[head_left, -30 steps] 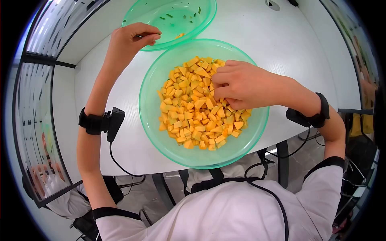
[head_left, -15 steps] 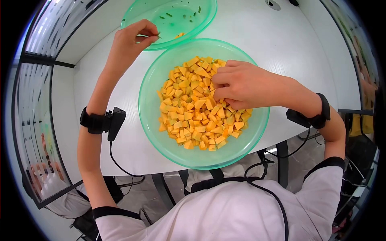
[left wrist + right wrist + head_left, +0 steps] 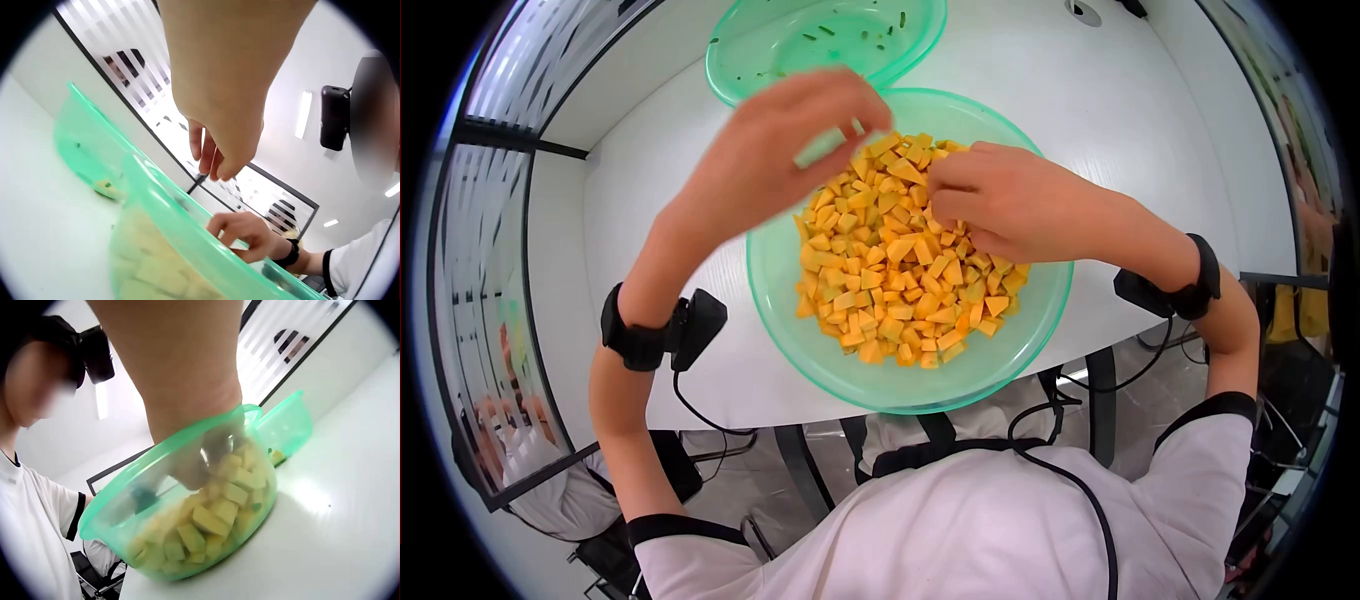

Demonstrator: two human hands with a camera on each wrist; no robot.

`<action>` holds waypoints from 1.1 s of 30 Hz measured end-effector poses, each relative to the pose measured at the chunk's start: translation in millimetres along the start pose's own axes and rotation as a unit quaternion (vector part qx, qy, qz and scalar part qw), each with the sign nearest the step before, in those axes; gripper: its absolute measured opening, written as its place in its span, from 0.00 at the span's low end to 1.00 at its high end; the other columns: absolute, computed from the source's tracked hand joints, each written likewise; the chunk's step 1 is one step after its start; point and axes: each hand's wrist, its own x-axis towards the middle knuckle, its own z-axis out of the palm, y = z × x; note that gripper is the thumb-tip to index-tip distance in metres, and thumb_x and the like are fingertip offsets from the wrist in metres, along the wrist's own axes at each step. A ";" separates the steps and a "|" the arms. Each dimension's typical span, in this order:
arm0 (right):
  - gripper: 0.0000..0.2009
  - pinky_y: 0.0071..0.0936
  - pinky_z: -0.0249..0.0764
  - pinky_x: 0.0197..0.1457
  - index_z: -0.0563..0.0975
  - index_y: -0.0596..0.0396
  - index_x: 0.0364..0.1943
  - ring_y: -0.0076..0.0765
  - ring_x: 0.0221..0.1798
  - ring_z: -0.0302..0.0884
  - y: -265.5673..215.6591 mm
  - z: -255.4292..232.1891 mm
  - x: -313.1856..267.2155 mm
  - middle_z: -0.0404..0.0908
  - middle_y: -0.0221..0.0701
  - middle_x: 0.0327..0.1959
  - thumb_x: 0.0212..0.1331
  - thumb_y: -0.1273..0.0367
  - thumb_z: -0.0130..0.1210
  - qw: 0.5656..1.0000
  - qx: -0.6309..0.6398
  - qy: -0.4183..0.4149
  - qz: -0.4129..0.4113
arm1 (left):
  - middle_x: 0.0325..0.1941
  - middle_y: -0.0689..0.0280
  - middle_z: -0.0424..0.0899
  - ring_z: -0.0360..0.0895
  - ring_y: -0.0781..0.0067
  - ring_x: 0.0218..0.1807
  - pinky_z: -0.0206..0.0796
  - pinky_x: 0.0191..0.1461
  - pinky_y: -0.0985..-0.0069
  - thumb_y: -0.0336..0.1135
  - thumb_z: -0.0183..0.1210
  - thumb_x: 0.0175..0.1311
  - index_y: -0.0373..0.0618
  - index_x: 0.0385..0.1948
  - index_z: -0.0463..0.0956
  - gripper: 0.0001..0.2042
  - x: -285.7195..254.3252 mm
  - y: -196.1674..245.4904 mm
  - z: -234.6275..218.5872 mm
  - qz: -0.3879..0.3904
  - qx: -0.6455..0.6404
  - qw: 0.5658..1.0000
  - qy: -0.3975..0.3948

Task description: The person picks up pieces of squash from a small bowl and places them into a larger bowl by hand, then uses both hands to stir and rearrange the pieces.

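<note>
A large green translucent bowl (image 3: 775,300) is heaped with orange-yellow cubes (image 3: 900,290). My right hand (image 3: 1015,200) is inside it at the right, fingers bent down among the cubes, their tips hidden; whether they pinch a piece cannot be told. Blurred, my left hand (image 3: 790,145) hangs above the bowl's upper left rim with fingers loosely bent and a gap between thumb and fingers. In the left wrist view the left hand (image 3: 215,144) is in the air above the rim, and nothing shows in it.
Behind stands a second green bowl (image 3: 800,50) with small green bits on its inside. Both bowls are on a white table (image 3: 1100,110) with low white walls at the sides. A cable (image 3: 1090,490) runs over the person's shirt.
My left hand has moved from the back bowl's edge to over the front bowl, and its thumb and fingers have parted. The thin green bit between its fingertips no longer shows. The right hand has barely moved.
</note>
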 end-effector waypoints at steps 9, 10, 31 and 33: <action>0.07 0.31 0.73 0.48 0.73 0.61 0.32 0.38 0.45 0.71 1.4 4.6 -0.1 0.72 0.33 0.37 0.47 0.76 0.54 0.998 -0.003 0.053 0.031 | 0.35 0.70 0.73 0.74 0.67 0.37 0.68 0.40 0.70 0.28 0.62 0.50 0.51 0.39 0.76 0.13 -4.6 25.7 40.8 0.095 0.067 0.979 -0.168; 0.07 0.31 0.73 0.48 0.73 0.61 0.32 0.38 0.45 0.71 1.9 5.6 0.2 0.72 0.33 0.37 0.47 0.75 0.54 0.998 -0.004 0.058 0.027 | 0.35 0.70 0.72 0.74 0.67 0.38 0.68 0.40 0.70 0.28 0.62 0.50 0.51 0.39 0.76 0.13 -6.5 24.9 43.8 0.093 0.061 0.978 -0.176; 0.05 0.32 0.73 0.45 0.74 0.58 0.27 0.36 0.41 0.73 4.6 7.3 0.5 0.73 0.31 0.33 0.48 0.72 0.56 0.998 -0.018 0.063 0.011 | 0.33 0.70 0.72 0.72 0.69 0.37 0.67 0.41 0.70 0.29 0.62 0.48 0.49 0.30 0.77 0.07 -12.6 17.6 52.9 0.118 0.024 0.983 -0.140; 0.04 0.32 0.73 0.45 0.74 0.58 0.26 0.36 0.41 0.73 5.4 7.5 -0.2 0.74 0.31 0.32 0.49 0.72 0.56 0.998 -0.012 0.063 0.012 | 0.34 0.71 0.72 0.72 0.69 0.38 0.67 0.42 0.70 0.31 0.63 0.49 0.50 0.32 0.77 0.08 -10.6 18.6 53.3 0.111 0.037 0.983 -0.138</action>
